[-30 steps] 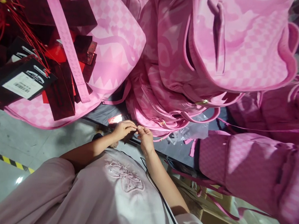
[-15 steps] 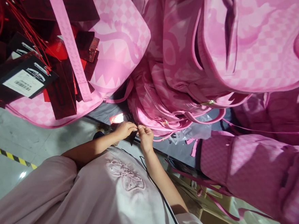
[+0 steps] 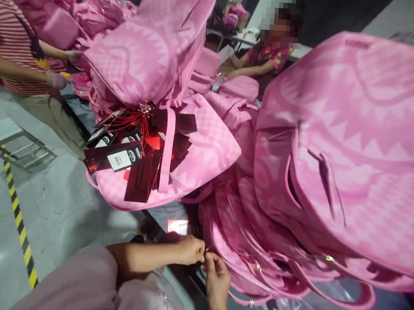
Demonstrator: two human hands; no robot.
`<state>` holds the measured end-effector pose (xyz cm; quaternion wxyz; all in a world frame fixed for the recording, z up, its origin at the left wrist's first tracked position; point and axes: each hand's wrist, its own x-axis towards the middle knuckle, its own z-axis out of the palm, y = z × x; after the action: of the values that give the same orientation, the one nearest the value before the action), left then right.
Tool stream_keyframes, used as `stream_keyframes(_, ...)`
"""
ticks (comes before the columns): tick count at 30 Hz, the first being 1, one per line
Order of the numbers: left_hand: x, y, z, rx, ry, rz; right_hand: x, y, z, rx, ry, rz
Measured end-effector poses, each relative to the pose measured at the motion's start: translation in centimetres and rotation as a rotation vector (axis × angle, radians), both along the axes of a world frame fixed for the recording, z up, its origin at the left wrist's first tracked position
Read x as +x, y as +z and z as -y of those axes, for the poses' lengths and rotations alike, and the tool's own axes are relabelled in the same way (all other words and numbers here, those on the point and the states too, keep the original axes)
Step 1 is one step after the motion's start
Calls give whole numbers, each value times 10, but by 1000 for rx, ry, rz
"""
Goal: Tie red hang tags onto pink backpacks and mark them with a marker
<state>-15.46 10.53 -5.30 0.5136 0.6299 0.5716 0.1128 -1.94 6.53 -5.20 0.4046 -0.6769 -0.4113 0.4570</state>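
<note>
Pink backpacks [image 3: 277, 212] lie stacked just beside the left hand [image 3: 190, 250] and right hand [image 3: 217, 273], whose narrow grip pinches a small dark piece [image 3: 205, 253] between meeting fingertips, presumably for fine control.

Loose dusty-pink top [image 3: 140, 297], seemingly with beadwork [image 3: 168, 304]
</note>
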Motion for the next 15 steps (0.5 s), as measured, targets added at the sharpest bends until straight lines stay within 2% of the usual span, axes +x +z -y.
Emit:
stream_keyframes(6, 0, -8, 2, -11, -64, 69, 3, -3, 0, -26, -20, 18)
stream_keyframes(15, 20, -28, 5, -24, 153, 47, 21, -24, 1, -9, 20, 163)
